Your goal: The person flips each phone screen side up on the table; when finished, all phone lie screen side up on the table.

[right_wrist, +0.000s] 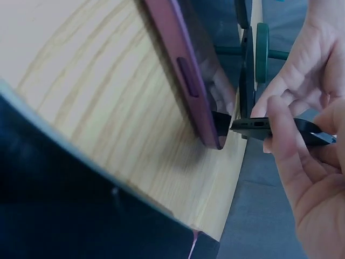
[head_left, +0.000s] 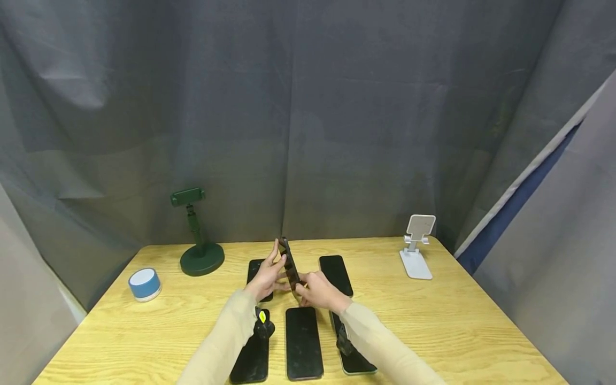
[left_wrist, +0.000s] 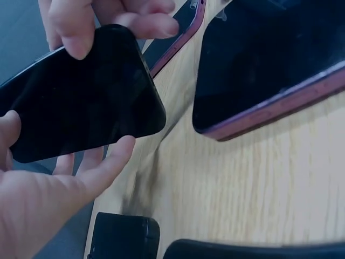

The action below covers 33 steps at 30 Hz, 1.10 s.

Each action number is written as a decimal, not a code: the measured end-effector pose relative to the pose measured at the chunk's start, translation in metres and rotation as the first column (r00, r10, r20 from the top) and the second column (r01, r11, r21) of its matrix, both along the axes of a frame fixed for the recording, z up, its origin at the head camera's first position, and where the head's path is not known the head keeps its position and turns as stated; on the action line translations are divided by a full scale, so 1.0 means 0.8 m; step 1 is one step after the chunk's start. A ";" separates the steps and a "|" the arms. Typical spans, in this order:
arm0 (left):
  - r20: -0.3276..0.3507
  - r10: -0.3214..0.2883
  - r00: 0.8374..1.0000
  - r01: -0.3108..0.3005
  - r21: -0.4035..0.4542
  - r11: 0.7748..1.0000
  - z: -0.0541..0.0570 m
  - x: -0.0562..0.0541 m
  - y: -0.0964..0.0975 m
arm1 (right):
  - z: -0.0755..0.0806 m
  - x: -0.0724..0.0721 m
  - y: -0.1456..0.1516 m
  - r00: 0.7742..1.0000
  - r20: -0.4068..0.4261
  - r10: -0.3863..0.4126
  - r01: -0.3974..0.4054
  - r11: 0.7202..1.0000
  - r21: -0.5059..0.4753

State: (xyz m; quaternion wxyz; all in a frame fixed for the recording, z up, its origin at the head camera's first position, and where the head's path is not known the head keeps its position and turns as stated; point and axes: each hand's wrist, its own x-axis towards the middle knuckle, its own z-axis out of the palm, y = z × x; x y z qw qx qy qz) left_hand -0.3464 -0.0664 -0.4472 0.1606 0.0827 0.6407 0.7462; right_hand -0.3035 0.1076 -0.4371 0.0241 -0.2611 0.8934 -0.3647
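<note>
A black smartphone (head_left: 289,264) is held tilted up above the table between both hands. My left hand (head_left: 266,278) grips it by the edges, its thumb and fingers showing at the lower side of the dark screen (left_wrist: 86,97) in the left wrist view. My right hand (head_left: 320,291) pinches the phone's near end; in the right wrist view its fingers are curled round the end with the port (right_wrist: 260,123). Below the hands, more phones lie flat with dark screens: front middle (head_left: 303,342), front left (head_left: 255,353), front right (head_left: 356,361), back left (head_left: 255,267) and back right (head_left: 335,270).
On the wooden table (head_left: 457,321), a dark green phone stand (head_left: 202,259) is at the back left and a white phone stand (head_left: 416,263) at the back right. A blue and white round object (head_left: 145,284) stands near the left edge. Grey curtain (head_left: 361,133) hangs behind.
</note>
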 end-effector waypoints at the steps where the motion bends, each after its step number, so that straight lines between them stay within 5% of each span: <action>1: -0.001 0.006 1.000 -0.006 -0.006 1.000 0.000 0.000 0.000 | -0.001 0.000 0.000 1.000 -0.005 -0.007 0.007 1.000 -0.003; 8: -0.122 0.079 0.989 -0.093 -0.116 0.989 0.006 0.008 0.002 | -0.005 -0.001 0.003 0.995 -0.094 -0.018 0.021 0.999 0.024; 14: -0.302 0.170 0.938 -0.250 -0.251 0.935 0.012 0.015 0.000 | -0.009 -0.006 0.010 0.986 -0.166 -0.005 0.002 1.000 -0.021; 18: -0.348 0.243 0.906 -0.335 -0.237 0.912 0.011 0.016 -0.002 | -0.010 -0.009 0.014 0.980 -0.198 -0.020 0.007 0.998 -0.064; 22: -0.343 0.298 0.891 -0.381 -0.205 0.901 0.007 0.013 -0.003 | -0.011 -0.009 0.016 0.984 -0.175 -0.043 0.023 0.993 -0.112; 33: -0.304 0.236 0.923 -0.323 -0.278 0.905 0.004 0.024 -0.007 | -0.019 -0.011 0.022 0.996 0.045 -0.071 0.081 0.945 -0.315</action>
